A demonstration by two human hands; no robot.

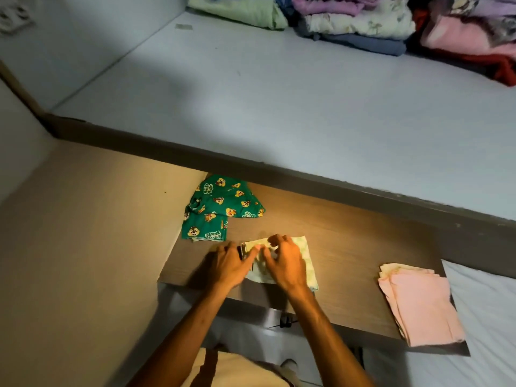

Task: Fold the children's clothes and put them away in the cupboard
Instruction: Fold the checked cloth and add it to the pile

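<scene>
A pale yellow-green child's garment [305, 258] lies on the brown wooden ledge [349, 247] in front of me. My left hand [229, 265] and my right hand [284, 262] both press on it, fingers pinching its left part, which looks bunched into a fold. A green cartoon-print garment [220, 209] lies loosely folded just beyond my left hand. A folded pink garment [421, 305] rests at the ledge's right end, overhanging the near edge.
A pale grey mattress [279, 101] stretches beyond the ledge. Stacks of folded clothes [363, 20] in green, lilac, blue, pink and red sit at its far right. A beige wall [83, 247] bounds the left. Another mattress corner [485, 317] shows at lower right.
</scene>
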